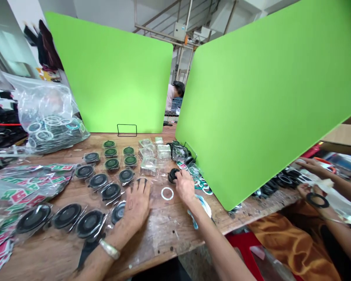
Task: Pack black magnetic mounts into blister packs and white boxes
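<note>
A small black round part (172, 175), seemingly stacked from several rings, is pinched between the thumb and fingers of the right hand (185, 186), near the middle of the wooden table (163, 230). Directions are read from this part. At eight o'clock, the left hand (137, 201) is laid palm down with fingers extended and only slightly spread; whether anything is pressed beneath it cannot be told. A wrapped black disc (118, 212) is partly covered by its edge, and a silver bracelet (109, 249) is worn on its wrist.

Near the part, between six and seven o'clock, a single white ring (162, 194) is left flat. At four o'clock, teal and white rings (203, 186) are heaped beside the right wrist. At twelve o'clock, dark parts (178, 150) are piled, and at ten, clear boxes (148, 167) are grouped.

From eight to ten o'clock, more wrapped discs (98, 180) are set out in loose rows, with printed packets (32, 189) farther off at nine. Rings are held in a plastic bag (51, 111) at ten.

Green panels (114, 78) are stood at eleven and two. At three, beyond the nearer panel, a flat black ring (310, 201) is seen by another person's hands (314, 168).
</note>
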